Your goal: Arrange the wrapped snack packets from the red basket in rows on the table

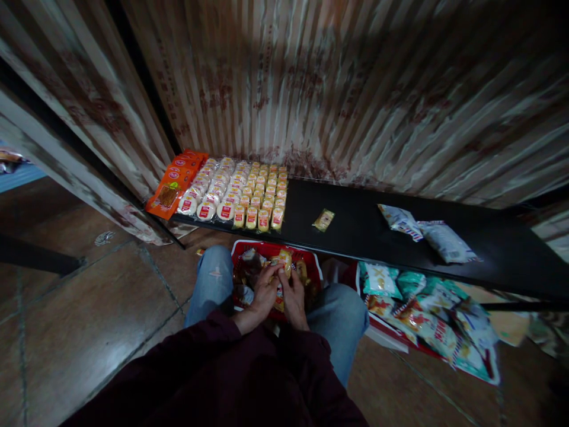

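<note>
Yellow plastic-wrapped snack (287,259): probably light, soft and easily crushed, its film slippery; best gripped gently by the side edges.
Fingers: left hand (265,290) and right hand (293,299) grasp it together, though dimness obscures exact contact.
Packet's place: at the fingertips' far side, over the red plastic basket (315,267).

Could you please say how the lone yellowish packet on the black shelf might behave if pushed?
Lying flat, the yellowish packet would probably slide rather than roll. Its shiny wrapper may feel slippery, and its small size suggests lightness.
</note>
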A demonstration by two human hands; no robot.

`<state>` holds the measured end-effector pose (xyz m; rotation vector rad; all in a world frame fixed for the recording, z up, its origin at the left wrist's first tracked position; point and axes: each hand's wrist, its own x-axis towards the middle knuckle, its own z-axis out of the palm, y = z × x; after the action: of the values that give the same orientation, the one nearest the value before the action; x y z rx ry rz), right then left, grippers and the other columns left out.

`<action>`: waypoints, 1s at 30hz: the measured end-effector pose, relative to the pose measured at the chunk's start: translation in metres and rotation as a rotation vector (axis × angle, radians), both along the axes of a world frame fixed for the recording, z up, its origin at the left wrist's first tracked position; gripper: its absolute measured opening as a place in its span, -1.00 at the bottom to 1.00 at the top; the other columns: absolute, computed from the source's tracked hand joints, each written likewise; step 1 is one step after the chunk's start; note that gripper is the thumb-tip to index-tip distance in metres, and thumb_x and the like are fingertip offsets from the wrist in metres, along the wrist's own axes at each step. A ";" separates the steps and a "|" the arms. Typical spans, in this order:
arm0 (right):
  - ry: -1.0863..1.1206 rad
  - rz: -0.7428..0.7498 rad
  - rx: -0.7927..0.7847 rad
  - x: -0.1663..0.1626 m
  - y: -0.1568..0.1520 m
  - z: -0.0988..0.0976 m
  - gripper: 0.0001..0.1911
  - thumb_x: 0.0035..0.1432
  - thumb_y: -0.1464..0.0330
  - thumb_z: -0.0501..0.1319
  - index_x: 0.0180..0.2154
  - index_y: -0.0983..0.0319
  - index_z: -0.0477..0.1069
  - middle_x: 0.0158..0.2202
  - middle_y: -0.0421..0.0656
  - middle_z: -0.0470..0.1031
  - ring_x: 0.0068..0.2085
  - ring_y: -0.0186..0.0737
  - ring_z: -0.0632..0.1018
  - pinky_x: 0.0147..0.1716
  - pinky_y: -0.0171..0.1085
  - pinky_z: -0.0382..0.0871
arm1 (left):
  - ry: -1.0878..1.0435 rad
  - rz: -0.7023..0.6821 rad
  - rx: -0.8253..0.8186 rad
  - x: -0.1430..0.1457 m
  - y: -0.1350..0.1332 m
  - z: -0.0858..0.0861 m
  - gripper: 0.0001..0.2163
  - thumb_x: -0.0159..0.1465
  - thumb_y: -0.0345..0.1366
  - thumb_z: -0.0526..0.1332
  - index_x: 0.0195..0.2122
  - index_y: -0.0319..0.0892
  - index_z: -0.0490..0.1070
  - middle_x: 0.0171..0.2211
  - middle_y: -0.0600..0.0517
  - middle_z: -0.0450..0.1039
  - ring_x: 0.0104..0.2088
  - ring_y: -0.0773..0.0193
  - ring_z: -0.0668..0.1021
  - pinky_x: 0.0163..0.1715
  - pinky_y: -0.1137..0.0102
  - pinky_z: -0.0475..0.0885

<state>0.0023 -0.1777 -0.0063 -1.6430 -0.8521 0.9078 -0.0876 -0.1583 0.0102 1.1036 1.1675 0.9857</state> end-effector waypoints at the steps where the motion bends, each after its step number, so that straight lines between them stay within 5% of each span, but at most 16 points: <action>1: 0.011 -0.010 0.001 0.000 0.000 -0.003 -0.40 0.12 -0.03 0.16 0.04 0.24 0.46 -0.03 0.00 0.57 -0.01 -0.04 0.54 0.04 -0.09 0.35 | 0.005 -0.003 0.000 0.000 0.000 0.000 -0.71 0.19 -0.40 0.14 -0.11 -0.07 0.55 0.03 -0.02 0.49 0.09 0.17 0.46 0.22 0.23 0.24; 8: 0.005 -0.060 0.036 0.006 0.005 -0.014 -0.47 0.10 0.00 0.18 -0.05 0.22 0.52 -0.02 -0.02 0.56 0.01 -0.06 0.53 0.07 -0.10 0.34 | -0.002 0.007 0.013 0.004 0.005 -0.003 -0.68 0.13 -0.48 0.16 -0.13 -0.08 0.55 -0.01 -0.02 0.50 0.06 0.18 0.47 0.21 0.24 0.24; 15: 0.040 -0.102 0.024 0.009 0.012 -0.010 -0.38 0.10 0.00 0.18 0.11 0.19 0.40 0.08 -0.02 0.51 0.07 -0.07 0.50 0.04 -0.13 0.37 | -0.018 0.045 -0.099 0.008 0.010 -0.003 -0.55 0.07 -0.52 0.16 0.01 -0.13 0.45 0.05 -0.07 0.48 0.05 0.17 0.49 0.18 0.21 0.29; 24: -0.014 -0.086 0.032 0.012 0.020 -0.025 -0.40 0.14 -0.02 0.13 0.09 0.19 0.42 0.12 -0.01 0.47 0.13 -0.05 0.47 0.12 -0.06 0.32 | -0.092 -0.002 -0.141 0.010 0.009 0.004 -0.50 0.08 -0.50 0.20 0.09 -0.13 0.44 0.23 -0.04 0.34 0.30 0.13 0.27 0.35 0.24 0.02; 30: -0.017 -0.058 0.056 0.014 0.025 -0.016 -0.40 0.15 -0.01 0.12 0.10 0.19 0.40 0.09 -0.01 0.49 0.09 -0.06 0.49 0.11 -0.07 0.32 | -0.094 -0.007 -0.133 0.015 0.014 0.003 -0.49 0.10 -0.48 0.21 0.12 -0.12 0.41 0.24 -0.05 0.31 0.31 0.12 0.26 0.36 0.22 0.00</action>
<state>0.0165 -0.1524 -0.0226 -1.6211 -0.8304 0.8238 -0.0725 -0.1439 0.0133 0.9456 1.1357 0.9309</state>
